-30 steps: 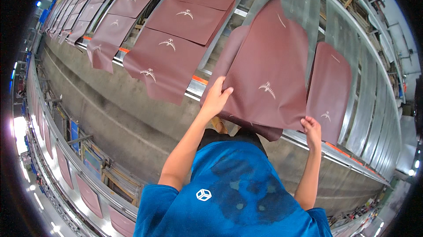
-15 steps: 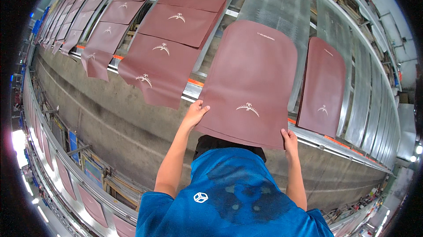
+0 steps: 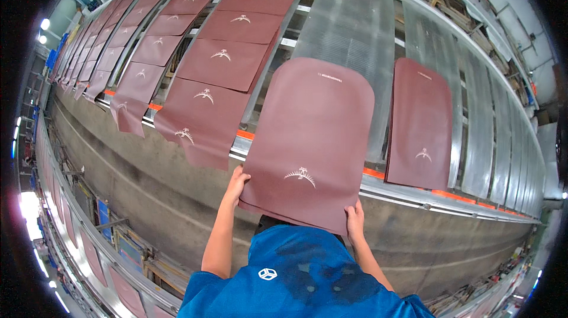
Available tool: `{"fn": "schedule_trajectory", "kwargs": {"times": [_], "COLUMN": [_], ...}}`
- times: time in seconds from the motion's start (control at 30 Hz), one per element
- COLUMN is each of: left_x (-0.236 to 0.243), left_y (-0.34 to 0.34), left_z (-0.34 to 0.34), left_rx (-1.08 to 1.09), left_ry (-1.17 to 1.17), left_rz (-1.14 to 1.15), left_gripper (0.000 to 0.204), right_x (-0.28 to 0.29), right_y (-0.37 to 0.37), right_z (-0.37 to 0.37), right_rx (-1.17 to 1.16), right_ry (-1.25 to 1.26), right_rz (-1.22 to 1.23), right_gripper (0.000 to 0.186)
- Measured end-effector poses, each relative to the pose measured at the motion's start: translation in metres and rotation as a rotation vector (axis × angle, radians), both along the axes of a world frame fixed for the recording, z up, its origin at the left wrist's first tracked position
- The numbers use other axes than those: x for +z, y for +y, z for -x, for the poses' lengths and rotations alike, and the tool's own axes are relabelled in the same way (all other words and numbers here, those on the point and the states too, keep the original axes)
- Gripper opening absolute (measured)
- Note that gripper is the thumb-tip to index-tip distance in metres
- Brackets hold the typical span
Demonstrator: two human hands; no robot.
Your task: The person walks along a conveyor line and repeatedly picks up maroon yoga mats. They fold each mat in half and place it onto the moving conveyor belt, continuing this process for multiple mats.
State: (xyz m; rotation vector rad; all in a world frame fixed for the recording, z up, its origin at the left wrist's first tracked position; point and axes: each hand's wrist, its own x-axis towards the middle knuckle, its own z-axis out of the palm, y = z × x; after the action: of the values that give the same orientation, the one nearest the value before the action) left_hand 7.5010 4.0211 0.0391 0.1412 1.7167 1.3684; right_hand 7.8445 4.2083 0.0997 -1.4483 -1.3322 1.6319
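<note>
My left hand point(image 3: 237, 185) grips the near left corner of a maroon sheet point(image 3: 307, 128) with rounded far corners, a pale winged emblem and small pale lettering. At the near right corner, my right hand point(image 3: 355, 221) is closed on the same sheet. A second edge shows beneath its near side, so more than one layer seems to be held. The far part of the sheet lies over a grey metal panel point(image 3: 349, 16), while the near end hangs past the rail in front of my body.
To the right, another maroon stack point(image 3: 420, 123) lies on a neighbouring panel. Rows of overlapping maroon sheets point(image 3: 213, 105) cover panels to the left, their near ends drooping over the orange-marked rail point(image 3: 373, 172). A grey floor aisle point(image 3: 171, 182) runs along the table.
Both hands have drawn the maroon sheet slightly toward my body and left, keeping hold of its near corners. The whole view has also shifted a little.
</note>
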Motion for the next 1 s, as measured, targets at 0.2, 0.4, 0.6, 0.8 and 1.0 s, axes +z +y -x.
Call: {"fn": "schedule_trajectory", "kwargs": {"times": [0.2,0.4,0.6,0.8,1.0], "left_x": [0.018,0.041,0.101,0.281,0.384], "left_y": [0.002,0.012,0.031,0.083,0.153], "left_z": [-0.01,-0.03,-0.03,-0.101,-0.118], "left_rx": [0.015,0.147,-0.131,0.167,-0.036], "left_ry": [-0.067,0.035,0.388,0.993,1.075], "left_rz": [0.026,0.158,0.075,-0.104,-0.391], "left_gripper": [0.03,0.032,0.026,0.021,0.024], "right_x": [-0.044,-0.059,-0.024,0.156,0.267], "right_y": [-0.011,-0.022,0.026,0.08,0.172], "right_z": [-0.02,-0.028,-0.022,-0.058,-0.097], "right_rx": [0.117,-0.032,0.139,0.234,0.305], "right_ry": [-0.088,-0.029,-0.111,0.222,0.375], "right_rz": [0.027,-0.039,-0.287,-0.356,-0.619], "right_gripper": [0.024,0.033,0.04,0.028,0.024]}}
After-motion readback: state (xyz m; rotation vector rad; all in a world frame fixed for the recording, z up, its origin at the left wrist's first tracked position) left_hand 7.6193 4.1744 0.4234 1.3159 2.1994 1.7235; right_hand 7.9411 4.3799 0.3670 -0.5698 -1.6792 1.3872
